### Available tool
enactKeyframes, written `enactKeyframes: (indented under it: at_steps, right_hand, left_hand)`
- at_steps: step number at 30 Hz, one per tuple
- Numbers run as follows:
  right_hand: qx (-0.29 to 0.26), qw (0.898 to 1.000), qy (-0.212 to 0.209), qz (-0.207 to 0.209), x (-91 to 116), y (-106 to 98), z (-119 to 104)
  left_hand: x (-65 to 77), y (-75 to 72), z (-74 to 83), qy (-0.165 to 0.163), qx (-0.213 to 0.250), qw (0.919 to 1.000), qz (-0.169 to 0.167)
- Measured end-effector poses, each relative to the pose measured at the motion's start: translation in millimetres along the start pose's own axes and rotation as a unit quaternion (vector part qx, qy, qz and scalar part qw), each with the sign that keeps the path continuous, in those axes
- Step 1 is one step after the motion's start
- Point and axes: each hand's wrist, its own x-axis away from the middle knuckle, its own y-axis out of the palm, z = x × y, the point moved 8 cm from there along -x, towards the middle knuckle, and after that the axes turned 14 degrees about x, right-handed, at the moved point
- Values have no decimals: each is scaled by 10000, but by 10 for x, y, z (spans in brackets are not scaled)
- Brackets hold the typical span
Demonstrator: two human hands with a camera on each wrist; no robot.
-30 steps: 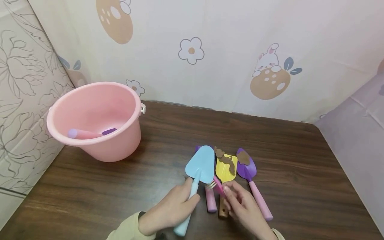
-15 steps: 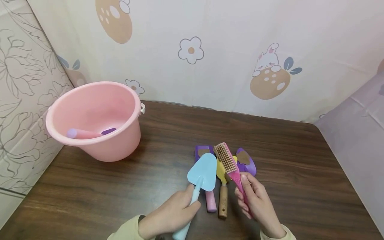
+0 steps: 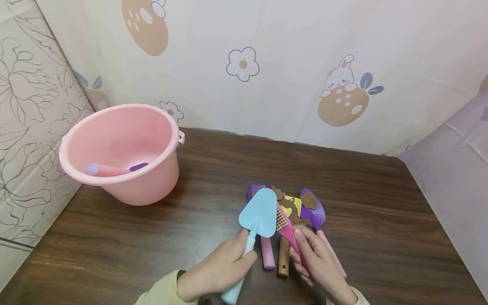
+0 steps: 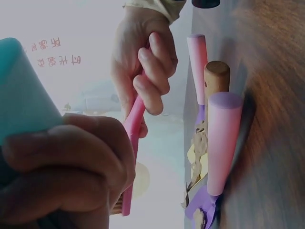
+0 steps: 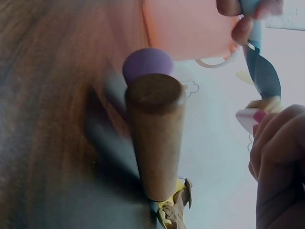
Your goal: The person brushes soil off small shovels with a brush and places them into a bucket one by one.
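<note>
My left hand (image 3: 225, 264) grips the handle of a light blue trowel (image 3: 260, 209), its blade pointing away from me. In my right hand (image 3: 318, 258) is a pink brush (image 3: 288, 235) with tan bristles, held by its handle. The bristle end lies right at the blade's right edge, partly hidden behind it. Below them on the table lie a yellow shovel (image 3: 293, 201) with a wooden handle (image 3: 283, 258), a purple trowel (image 3: 316, 214) and a purple square-ended shovel (image 3: 254, 189) with a pink handle (image 3: 267, 254). Brown clay-like lumps (image 3: 309, 198) cling to their blades.
A pink bucket (image 3: 152, 186) stands at the left of the dark wood table (image 3: 213, 169). Inside it lies a tool with a pink handle (image 3: 112, 170) and a purple end. Patterned cloth (image 3: 282, 101) hangs behind the table.
The brush swung up and right, bristles toward the camera, then came back down to the blue trowel's right edge. The trowel blade dipped nearer, then rose again, ending slightly further right.
</note>
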Motion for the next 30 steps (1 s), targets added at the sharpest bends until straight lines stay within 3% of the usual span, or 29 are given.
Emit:
enactKeyframes:
  at_steps: [7, 14, 19, 25, 30]
  right_hand:
    - [372, 9983, 176, -406, 26, 141, 43]
    - [1010, 9913, -561, -631, 39, 212, -31]
    - [941, 9952, -247, -127, -2, 103, -13]
    - [685, 9948, 219, 719, -81, -163, -10]
    - [491, 9950, 282, 829, -124, -245, -38]
  left_hand:
    - [-22, -45, 39, 13, 18, 9999, 101]
    - [-33, -106, 28, -50, 75, 9994, 319]
    - [-18, -85, 19, -117, 253, 9993, 244]
    - [37, 18, 45, 75, 204, 9996, -151]
    - [68, 82, 34, 29, 175, 9990, -418]
